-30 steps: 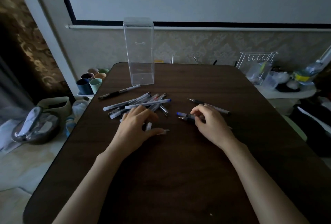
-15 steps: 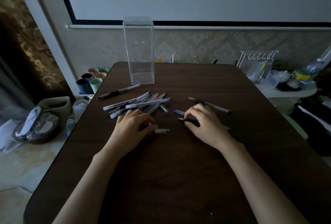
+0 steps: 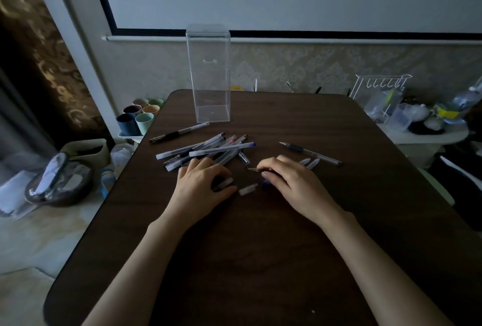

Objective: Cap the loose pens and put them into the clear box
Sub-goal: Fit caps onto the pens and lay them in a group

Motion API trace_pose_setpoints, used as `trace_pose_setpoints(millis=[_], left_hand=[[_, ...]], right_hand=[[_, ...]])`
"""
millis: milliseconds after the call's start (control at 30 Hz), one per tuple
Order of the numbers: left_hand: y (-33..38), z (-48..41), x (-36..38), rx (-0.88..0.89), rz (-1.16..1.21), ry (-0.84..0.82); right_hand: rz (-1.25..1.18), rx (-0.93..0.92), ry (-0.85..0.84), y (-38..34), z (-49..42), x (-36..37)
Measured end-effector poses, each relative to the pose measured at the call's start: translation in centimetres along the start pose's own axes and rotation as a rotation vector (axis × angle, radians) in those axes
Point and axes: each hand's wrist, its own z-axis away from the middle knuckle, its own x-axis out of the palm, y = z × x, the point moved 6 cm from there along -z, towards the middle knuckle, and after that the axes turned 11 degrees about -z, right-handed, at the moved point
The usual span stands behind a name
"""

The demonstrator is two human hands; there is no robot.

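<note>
Plainly, these pens are light, stiff and smooth-barrelled, so they are likely to roll or skid on the table (image 3: 260,260) if nudged. Each is best pinched at mid-barrel or on its grip, well back from the inky tip, with the cap pushed on straight. The caps are small and easily flicked away, so they call for a fingertip pinch.

The right hand (image 3: 292,185) lies low over the wood, its fingers curled round a thin pen (image 3: 252,169) whose bare tip pokes out to the left. A blue end shows under the same fingers; whether it is a second pen cannot be told. The left hand (image 3: 200,182) has fingers and thumb bent round a pale short piece (image 3: 224,183), seemingly a cap. A loose cap (image 3: 247,189) lies on the table between the hands.

Just beyond the left hand lies a pile of pens (image 3: 208,149), mostly frosted barrels with dark, red or blue ends. A black-gripped pen (image 3: 310,154) lies apart to the right, uncapped. The clear box (image 3: 208,75) stands tall and upright near the table's far edge, with no pens seen inside.
</note>
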Motion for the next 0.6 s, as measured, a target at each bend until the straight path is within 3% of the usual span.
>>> trace_pose_setpoints(millis=[433, 600], left_hand=[[-2.9, 0.0, -2.3, -0.136, 0.14, 0.028], [-1.7, 0.1, -0.9, -0.046, 0.058, -0.068]], right_hand=[[-0.024, 0.082, -0.036, 0.6, 0.1, 0.3], [-0.016, 0.047, -0.012, 0.4, 0.1, 0.2]])
